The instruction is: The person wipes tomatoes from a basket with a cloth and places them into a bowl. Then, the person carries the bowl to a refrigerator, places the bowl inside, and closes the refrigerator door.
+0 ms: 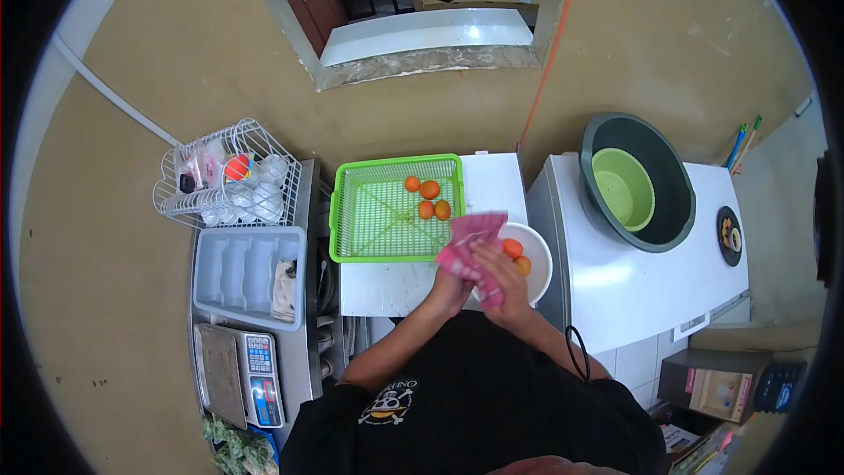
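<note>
Pink cloth (477, 230) in fingers (495, 259); orange fruits (426, 209) in green basket (396, 161)

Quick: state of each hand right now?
Left hand: against the cloth, fingers covered; open or closed can't be told.
Right hand: holding the cloth.

Bare left forearm (391, 343) is angled inward and forward; bare left hand (451, 289) is partly covered, fingers mostly hidden. Bare right forearm (556, 341) is angled inward too; bare right hand (505, 274) is turned back-up, fingers bent down. Hands are held close together before black-shirted torso (492, 387).
</note>
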The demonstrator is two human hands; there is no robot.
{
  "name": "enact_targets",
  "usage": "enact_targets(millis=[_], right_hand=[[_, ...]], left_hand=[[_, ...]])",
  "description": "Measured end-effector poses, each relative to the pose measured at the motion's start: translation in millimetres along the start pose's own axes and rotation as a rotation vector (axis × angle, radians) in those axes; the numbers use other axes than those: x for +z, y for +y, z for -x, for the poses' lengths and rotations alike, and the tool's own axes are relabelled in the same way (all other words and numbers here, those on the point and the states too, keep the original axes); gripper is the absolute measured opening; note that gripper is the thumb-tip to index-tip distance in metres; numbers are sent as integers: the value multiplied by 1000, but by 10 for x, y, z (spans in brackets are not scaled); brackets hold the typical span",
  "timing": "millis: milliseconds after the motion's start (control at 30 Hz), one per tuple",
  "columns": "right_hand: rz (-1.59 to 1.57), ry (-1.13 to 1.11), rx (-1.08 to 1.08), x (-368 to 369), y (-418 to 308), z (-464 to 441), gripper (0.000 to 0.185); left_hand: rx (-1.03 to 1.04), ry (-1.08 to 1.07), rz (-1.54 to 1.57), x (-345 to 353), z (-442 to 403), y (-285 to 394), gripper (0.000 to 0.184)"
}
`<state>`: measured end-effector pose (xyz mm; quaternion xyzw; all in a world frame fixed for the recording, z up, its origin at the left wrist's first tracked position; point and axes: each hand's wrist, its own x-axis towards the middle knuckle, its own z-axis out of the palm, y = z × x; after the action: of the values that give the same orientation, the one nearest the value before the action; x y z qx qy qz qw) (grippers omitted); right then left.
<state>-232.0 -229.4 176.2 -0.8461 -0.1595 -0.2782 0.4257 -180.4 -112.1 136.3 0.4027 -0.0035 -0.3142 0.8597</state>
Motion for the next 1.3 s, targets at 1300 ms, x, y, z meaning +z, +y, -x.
enact_targets(millis=[1300], right_hand=[[6,-28,150,202,177,81,41]], left_hand=[[-84,112,101,-137,-49,-41,36]])
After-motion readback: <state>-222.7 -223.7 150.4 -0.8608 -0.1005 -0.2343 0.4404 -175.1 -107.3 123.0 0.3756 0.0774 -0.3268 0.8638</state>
